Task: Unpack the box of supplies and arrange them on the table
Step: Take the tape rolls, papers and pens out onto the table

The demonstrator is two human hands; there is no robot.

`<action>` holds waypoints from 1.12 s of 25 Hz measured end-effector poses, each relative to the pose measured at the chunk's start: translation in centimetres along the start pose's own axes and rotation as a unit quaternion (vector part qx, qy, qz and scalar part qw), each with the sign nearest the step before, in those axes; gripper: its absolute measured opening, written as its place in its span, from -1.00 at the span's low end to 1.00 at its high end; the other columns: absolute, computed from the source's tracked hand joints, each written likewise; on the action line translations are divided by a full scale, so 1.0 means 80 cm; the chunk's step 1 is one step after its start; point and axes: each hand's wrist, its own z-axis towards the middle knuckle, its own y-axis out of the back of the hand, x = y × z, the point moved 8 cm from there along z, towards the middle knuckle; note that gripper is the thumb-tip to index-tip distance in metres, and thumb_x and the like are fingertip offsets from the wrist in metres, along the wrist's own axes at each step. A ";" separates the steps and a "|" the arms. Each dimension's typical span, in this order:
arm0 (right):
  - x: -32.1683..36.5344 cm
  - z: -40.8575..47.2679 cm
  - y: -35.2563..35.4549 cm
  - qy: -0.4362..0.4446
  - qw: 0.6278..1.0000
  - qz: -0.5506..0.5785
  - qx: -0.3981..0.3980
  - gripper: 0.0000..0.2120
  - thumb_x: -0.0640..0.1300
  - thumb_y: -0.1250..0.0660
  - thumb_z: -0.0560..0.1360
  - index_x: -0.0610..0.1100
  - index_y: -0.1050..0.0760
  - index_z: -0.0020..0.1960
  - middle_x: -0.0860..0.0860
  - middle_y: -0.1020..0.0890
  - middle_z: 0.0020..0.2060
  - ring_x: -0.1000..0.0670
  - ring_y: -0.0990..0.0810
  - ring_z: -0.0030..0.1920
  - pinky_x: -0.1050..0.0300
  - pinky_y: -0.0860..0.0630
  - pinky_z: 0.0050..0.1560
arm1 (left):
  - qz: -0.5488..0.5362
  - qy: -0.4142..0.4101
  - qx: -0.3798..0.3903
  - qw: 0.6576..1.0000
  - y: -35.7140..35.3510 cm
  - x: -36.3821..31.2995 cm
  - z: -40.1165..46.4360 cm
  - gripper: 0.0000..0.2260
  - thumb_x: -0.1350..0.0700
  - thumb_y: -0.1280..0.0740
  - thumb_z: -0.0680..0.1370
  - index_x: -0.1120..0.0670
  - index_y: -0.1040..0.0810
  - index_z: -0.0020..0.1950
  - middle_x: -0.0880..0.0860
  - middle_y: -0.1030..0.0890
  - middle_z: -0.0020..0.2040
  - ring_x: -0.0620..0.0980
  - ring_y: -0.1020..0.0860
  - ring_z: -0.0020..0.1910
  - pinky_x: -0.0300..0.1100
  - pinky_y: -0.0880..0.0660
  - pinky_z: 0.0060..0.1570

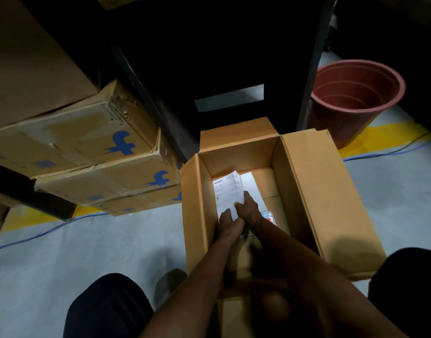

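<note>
An open cardboard box (pixel 304 181) stands on the floor in front of me, flaps spread. Inside it lies a folded white printed paper (pixel 228 191) against the left wall. Both my hands reach down into the box. My left hand (pixel 230 222) holds the paper's near edge. My right hand (pixel 248 207) pinches the paper's right side with thumb and fingers. A small clear packet with red and blue bits (pixel 268 215) lies just right of my right wrist. The box bottom under my arms is hidden.
Stacked cardboard boxes with blue logos (pixel 95 152) sit to the left. A reddish-brown plastic bucket (pixel 353 98) stands at the back right. Dark shelving (pixel 209 45) rises behind the box. Blue cable (pixel 39 235) runs over the grey floor. My knees (pixel 107 311) flank the box.
</note>
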 end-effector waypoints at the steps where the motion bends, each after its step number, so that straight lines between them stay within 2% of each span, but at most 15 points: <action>1: 0.007 -0.001 0.006 0.005 1.000 -0.002 -0.010 -0.69 -0.08 -0.30 0.60 -0.13 -0.38 0.30 -0.06 -0.58 0.17 -0.09 -0.58 0.19 0.01 -0.57 0.19 | -0.012 0.003 -0.021 1.000 0.004 -0.004 -0.001 -0.55 -0.06 -0.31 0.38 -0.14 -0.39 0.28 0.00 -0.56 0.21 0.10 -0.57 0.14 -0.03 -0.66 -0.08; 3: 0.020 -0.001 0.017 0.015 0.999 -0.004 -0.031 -0.69 -0.13 -0.28 0.59 -0.16 -0.39 0.31 -0.09 -0.58 0.16 -0.11 -0.58 0.16 0.00 -0.58 0.15 | -0.025 -0.004 -0.064 0.998 0.012 -0.018 -0.004 -0.42 0.04 -0.30 0.45 -0.05 -0.27 0.47 -0.02 -0.49 0.33 0.09 -0.52 0.24 -0.22 -0.60 -0.18; 4: 0.025 -0.002 0.023 0.020 0.999 0.000 -0.040 -0.68 -0.16 -0.27 0.58 -0.16 -0.40 0.31 -0.11 -0.59 0.18 -0.13 -0.58 0.17 -0.05 -0.58 0.18 | -0.034 -0.019 -0.084 0.996 0.016 -0.028 -0.008 -0.39 0.10 -0.28 0.47 -0.02 -0.22 0.51 -0.01 -0.47 0.37 0.10 -0.50 0.30 -0.23 -0.59 -0.12; 6: 0.035 -0.006 0.038 0.028 0.998 0.002 -0.051 -0.67 -0.16 -0.26 0.53 -0.13 -0.40 0.29 -0.13 -0.60 0.18 -0.15 -0.59 0.15 -0.16 -0.58 0.19 | -0.061 -0.032 -0.111 0.991 0.025 -0.042 -0.011 -0.36 0.16 -0.24 0.47 -0.02 -0.17 0.54 0.03 -0.44 0.42 0.12 -0.47 0.35 -0.07 -0.55 0.19; 7: 0.033 -0.005 0.044 0.027 0.998 0.002 -0.054 -0.66 -0.15 -0.26 0.51 -0.12 -0.40 0.28 -0.12 -0.60 0.17 -0.15 -0.60 0.14 -0.17 -0.58 0.18 | -0.072 -0.021 -0.117 0.990 0.030 -0.044 -0.013 -0.36 0.18 -0.22 0.50 -0.02 -0.13 0.57 0.05 -0.41 0.44 0.14 -0.46 0.35 -0.04 -0.51 0.26; 9: 0.035 -0.010 0.057 0.022 0.998 0.020 -0.058 -0.65 -0.17 -0.27 0.50 -0.13 -0.40 0.29 -0.11 -0.60 0.16 -0.15 -0.60 0.13 -0.16 -0.59 0.16 | -0.078 -0.007 -0.117 0.990 0.034 -0.049 -0.015 -0.36 0.19 -0.18 0.58 -0.06 0.00 0.61 0.07 -0.38 0.47 0.15 -0.48 0.33 -0.02 -0.52 0.24; 10: 0.036 -0.013 0.062 0.021 0.998 0.030 -0.058 -0.65 -0.18 -0.27 0.51 -0.13 -0.40 0.29 -0.11 -0.59 0.16 -0.14 -0.60 0.12 -0.14 -0.60 0.15 | -0.080 -0.027 -0.113 0.990 0.036 -0.055 -0.017 -0.36 0.20 -0.16 0.60 -0.10 0.03 0.61 0.08 -0.39 0.46 0.13 -0.49 0.31 -0.04 -0.54 0.21; 11: 0.039 -0.018 0.067 0.022 0.997 0.042 -0.058 -0.66 -0.20 -0.27 0.52 -0.12 -0.39 0.29 -0.10 -0.59 0.16 -0.12 -0.61 0.11 -0.10 -0.61 0.12 | -0.081 -0.062 -0.108 0.989 0.037 -0.064 -0.020 -0.35 0.22 -0.15 0.60 -0.12 0.03 0.61 0.07 -0.39 0.47 0.09 -0.49 0.30 -0.13 -0.54 0.18; 14: 0.042 -0.029 0.081 0.033 0.995 0.079 -0.059 -0.68 -0.25 -0.28 0.52 -0.12 -0.42 0.26 -0.06 -0.62 0.11 -0.03 -0.62 0.05 0.09 -0.62 -0.03 | -0.072 -0.164 -0.073 0.981 0.032 -0.091 -0.028 -0.35 0.38 -0.14 0.56 -0.03 -0.11 0.60 0.01 -0.37 0.47 -0.10 -0.41 0.31 -0.57 -0.41 -0.01; 15: 0.044 -0.033 0.086 0.042 0.994 0.086 -0.057 -0.68 -0.24 -0.28 0.51 -0.14 -0.43 0.26 -0.06 -0.62 0.11 -0.01 -0.63 0.04 0.13 -0.60 -0.06 | -0.072 -0.177 -0.054 0.980 0.031 -0.093 -0.028 -0.34 0.42 -0.16 0.53 -0.01 -0.18 0.58 0.00 -0.37 0.44 -0.12 -0.41 0.28 -0.60 -0.40 -0.08; 18: 0.051 -0.036 0.098 0.067 0.992 0.103 -0.034 -0.63 -0.17 -0.31 0.50 -0.18 -0.44 0.30 -0.12 -0.63 0.18 -0.06 -0.65 0.09 0.09 -0.62 -0.03 | -0.076 -0.195 -0.005 0.978 0.035 -0.100 -0.023 -0.33 0.43 -0.25 0.43 -0.04 -0.38 0.49 0.01 -0.42 0.43 -0.02 -0.48 0.26 -0.45 -0.52 -0.11; 21: 0.067 -0.043 0.110 0.089 0.991 0.098 -0.013 -0.60 -0.13 -0.33 0.51 -0.15 -0.44 0.34 -0.14 -0.62 0.24 -0.06 -0.66 0.13 -0.04 -0.63 0.12 | -0.092 -0.184 0.023 0.978 0.037 -0.106 -0.020 -0.39 0.50 -0.25 0.46 0.03 -0.44 0.44 0.03 -0.44 0.40 -0.01 -0.49 0.24 -0.41 -0.55 -0.14; 25: 0.099 -0.066 0.135 0.184 0.982 0.039 -0.006 -0.40 -0.14 -0.29 0.53 0.04 -0.18 0.52 0.14 -0.49 0.35 0.11 -0.57 0.24 0.09 -0.60 0.18 | -0.098 -0.201 0.031 0.974 0.036 -0.122 -0.025 -0.36 0.44 -0.36 0.39 -0.13 -0.45 0.32 0.10 -0.51 0.37 0.02 -0.55 0.21 -0.16 -0.62 -0.01; 26: 0.103 -0.068 0.140 0.191 0.981 0.028 -0.001 -0.43 -0.14 -0.27 0.52 0.08 -0.23 0.49 0.14 -0.48 0.35 0.09 -0.57 0.24 0.05 -0.61 0.17 | -0.093 -0.204 0.038 0.974 0.034 -0.128 -0.029 -0.36 0.45 -0.36 0.40 -0.12 -0.45 0.34 0.10 -0.51 0.35 -0.01 -0.56 0.18 -0.15 -0.62 -0.02; 28: 0.108 -0.063 0.147 0.183 0.983 0.018 0.012 -0.58 -0.15 -0.25 0.49 0.11 -0.44 0.32 0.01 -0.53 0.30 -0.03 -0.59 0.22 -0.05 -0.63 0.14 | -0.088 -0.208 0.056 0.973 0.034 -0.141 -0.040 -0.35 0.50 -0.34 0.42 -0.03 -0.43 0.40 0.06 -0.50 0.31 -0.11 -0.56 0.10 -0.25 -0.61 -0.12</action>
